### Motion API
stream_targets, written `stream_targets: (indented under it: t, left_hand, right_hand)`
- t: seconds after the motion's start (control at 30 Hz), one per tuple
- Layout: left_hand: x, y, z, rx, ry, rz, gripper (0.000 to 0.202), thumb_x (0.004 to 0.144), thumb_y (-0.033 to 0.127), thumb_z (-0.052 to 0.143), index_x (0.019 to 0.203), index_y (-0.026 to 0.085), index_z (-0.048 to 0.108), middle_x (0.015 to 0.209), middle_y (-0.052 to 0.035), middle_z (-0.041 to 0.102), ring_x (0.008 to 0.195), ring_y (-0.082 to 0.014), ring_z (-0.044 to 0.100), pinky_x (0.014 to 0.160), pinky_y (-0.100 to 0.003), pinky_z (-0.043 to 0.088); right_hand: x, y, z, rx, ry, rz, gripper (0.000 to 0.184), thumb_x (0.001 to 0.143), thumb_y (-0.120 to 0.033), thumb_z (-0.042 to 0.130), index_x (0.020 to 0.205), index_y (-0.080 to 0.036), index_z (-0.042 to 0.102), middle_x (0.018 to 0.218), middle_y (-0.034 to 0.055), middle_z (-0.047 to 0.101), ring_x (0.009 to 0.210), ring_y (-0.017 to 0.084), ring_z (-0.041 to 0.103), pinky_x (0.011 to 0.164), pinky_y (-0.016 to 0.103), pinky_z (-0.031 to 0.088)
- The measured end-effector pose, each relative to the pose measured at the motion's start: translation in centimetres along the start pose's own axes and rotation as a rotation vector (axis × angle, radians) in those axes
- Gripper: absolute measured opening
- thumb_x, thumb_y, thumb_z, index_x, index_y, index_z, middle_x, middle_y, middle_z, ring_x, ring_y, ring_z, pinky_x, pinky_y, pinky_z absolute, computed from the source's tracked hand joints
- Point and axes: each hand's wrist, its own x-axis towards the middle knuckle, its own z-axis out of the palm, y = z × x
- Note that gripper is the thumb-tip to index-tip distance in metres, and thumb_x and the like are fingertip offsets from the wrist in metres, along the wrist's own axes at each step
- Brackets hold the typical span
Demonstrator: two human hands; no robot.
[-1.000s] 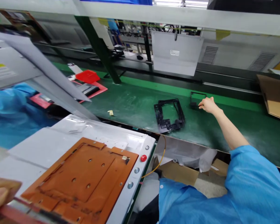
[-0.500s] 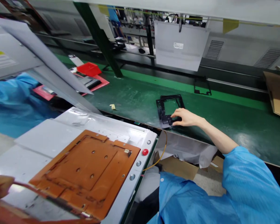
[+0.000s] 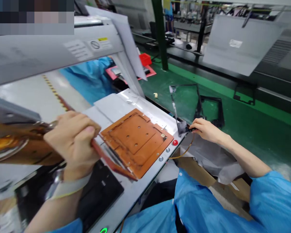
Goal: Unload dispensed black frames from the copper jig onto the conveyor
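My right hand (image 3: 205, 130) pinches the lower corner of a thin black frame (image 3: 182, 127), which is tilted up beside the machine's edge. Behind it, more black frames (image 3: 219, 122) lie on the green bench. My left hand (image 3: 74, 137) is wrapped round the edge of a reddish-brown plate (image 3: 116, 166), which stands tilted along the near side of an orange fixture (image 3: 138, 139). That fixture rests on the white machine bed (image 3: 157, 163), its recessed face and several small holes showing. A band circles my left wrist.
A dark flat panel (image 3: 99, 194) lies on the bed below my left arm. The grey machine arch (image 3: 75, 48) spans above. A red button (image 3: 175, 142) sits by the bed's right edge. Beyond the arch are a person's blue sleeve (image 3: 92, 77) and a red bin (image 3: 145, 59).
My right hand has lifted a black frame off the pile and carried it left towards the machine. The view has swung left, bringing my left hand and the reddish-brown plate further in.
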Motion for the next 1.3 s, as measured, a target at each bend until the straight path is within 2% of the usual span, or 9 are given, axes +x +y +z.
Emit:
stream_targets:
  t: [0.3,0.43,0.6,0.7,0.8,0.9,1.03,1.17,1.3]
  left_hand:
    - [0.1,0.0,-0.2,-0.030,0.024,0.165,0.026,0.088,0.017,0.051,0.065,0.021,0.043,0.061,0.0003,0.040,0.065,-0.0172,0.035,0.082,-0.046,0.029]
    - [-0.2,0.0,-0.5,-0.027,0.051,0.185,0.023,0.087,0.017,0.051,0.065,0.021,0.043,0.060,0.0003,0.039,0.064,-0.0174,0.035,0.082,-0.046,0.029]
    - [0.1,0.4,0.2,-0.021,0.042,0.159,0.025,0.086,0.017,0.051,0.063,0.021,0.042,0.060,0.0001,0.040,0.065,-0.0181,0.035,0.081,-0.047,0.027]
    - [0.5,0.3,1.3,0.004,-0.001,0.128,0.030,0.090,0.018,0.051,0.062,0.023,0.040,0.061,-0.0005,0.041,0.066,-0.0186,0.035,0.081,-0.047,0.028]
    - [0.8,-0.2,3.2,0.049,-0.043,0.126,0.034,0.095,0.023,0.050,0.063,0.025,0.041,0.061,-0.0024,0.046,0.070,-0.0206,0.042,0.082,-0.048,0.032]
    - [1.1,-1.0,6.1,0.121,-0.148,0.089,0.032,0.100,0.030,0.048,0.068,0.026,0.043,0.065,-0.0050,0.052,0.076,-0.0242,0.050,0.084,-0.049,0.038]
    - [0.8,-2.3,11.0,0.188,-0.461,-0.014,0.024,0.098,0.031,0.047,0.074,0.028,0.043,0.075,-0.0090,0.059,0.084,-0.0291,0.056,0.089,-0.052,0.046]
    - [-0.4,-3.7,14.3,0.160,-0.753,-0.074,0.024,0.099,0.030,0.048,0.078,0.025,0.057,0.099,-0.0153,0.079,0.104,-0.0337,0.067,0.103,-0.054,0.055]
    - [-1.2,-2.4,12.5,0.114,-0.764,-0.089,0.034,0.108,0.038,0.048,0.090,0.022,0.071,0.119,-0.0143,0.086,0.116,-0.0328,0.076,0.112,-0.053,0.059]
  right_hand:
    - [10.7,-9.3,8.9,0.031,-0.119,-0.479,0.030,0.124,-0.016,0.049,0.126,-0.016,0.080,0.118,0.0131,0.076,0.104,0.026,0.062,0.098,0.042,0.047]
    - [10.5,-10.6,10.5,-0.004,-0.127,-0.472,0.030,0.124,-0.023,0.052,0.122,-0.015,0.081,0.118,0.0163,0.076,0.105,0.028,0.061,0.097,0.046,0.046]
    - [6.9,-11.1,10.5,0.091,-0.103,-0.530,0.055,0.116,-0.014,0.047,0.167,-0.007,0.066,0.164,0.0228,0.070,0.157,0.032,0.060,0.129,0.050,0.050]
    - [5.1,-9.9,10.2,0.138,-0.072,-0.548,0.062,0.116,-0.017,0.047,0.177,-0.008,0.058,0.174,0.0234,0.063,0.176,0.032,0.045,0.138,0.053,0.049]
    - [4.1,-6.3,9.1,0.138,0.037,-0.480,0.061,0.115,-0.017,0.050,0.174,-0.015,0.060,0.158,0.0227,0.074,0.161,0.032,0.061,0.129,0.055,0.056]
    - [3.5,-1.0,7.6,0.037,0.184,-0.256,0.049,0.114,-0.018,0.050,0.158,-0.019,0.071,0.137,0.0192,0.081,0.132,0.032,0.074,0.115,0.057,0.061]
    - [2.7,4.3,6.9,-0.173,0.252,0.064,0.043,0.113,-0.020,0.051,0.147,-0.013,0.077,0.135,0.0243,0.079,0.133,0.039,0.070,0.115,0.064,0.056]
    - [2.4,5.0,8.3,-0.193,0.214,0.088,0.044,0.112,-0.018,0.052,0.147,-0.011,0.077,0.140,0.0256,0.078,0.139,0.041,0.067,0.117,0.064,0.053]
    - [2.5,4.2,9.4,-0.141,0.162,-0.038,0.041,0.112,-0.019,0.052,0.143,-0.012,0.078,0.137,0.0238,0.079,0.136,0.038,0.067,0.116,0.060,0.055]
